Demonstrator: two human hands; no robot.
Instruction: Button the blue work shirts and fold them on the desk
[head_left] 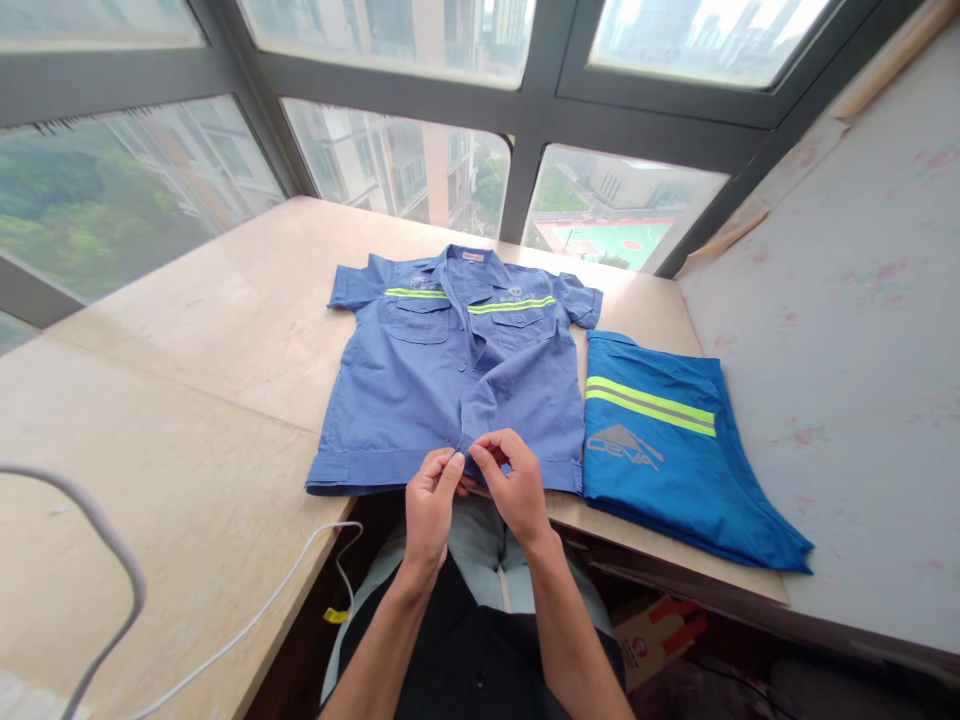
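Note:
A blue short-sleeved work shirt lies front side up, collar away from me, with yellow-green reflective strips across the chest. Both my hands meet at the middle of its bottom hem. My left hand pinches the hem's front edge between thumb and fingers. Close beside it, my right hand pinches the other side of the front opening. The fingertips hide whatever small fastening is between them. One button shows higher up the front, and the upper part of the opening hangs apart.
A folded brighter blue garment with a reflective strip lies to the right, against the shirt. On the left a white cable crosses the wooden surface and hangs over its edge. A thicker grey cable curves nearby. Windows stand behind; a cardboard box sits below.

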